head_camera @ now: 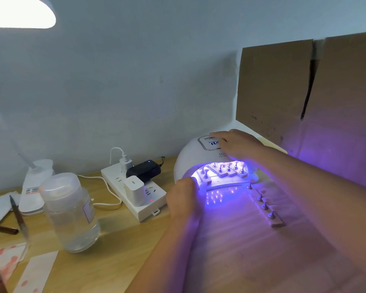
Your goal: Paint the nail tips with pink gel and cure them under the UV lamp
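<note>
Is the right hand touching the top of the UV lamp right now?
Touching. The head view shows the right hand lying on the UV lamp dome, straight fingers reaching onto its display panel.

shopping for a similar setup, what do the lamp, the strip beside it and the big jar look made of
Lamp: smooth white plastic, by its molded dome. Strip: probably pale wood, flat-cut, with shiny metal pegs. Jar: clear, either glass or plastic, with a frosted plastic cap.
</note>
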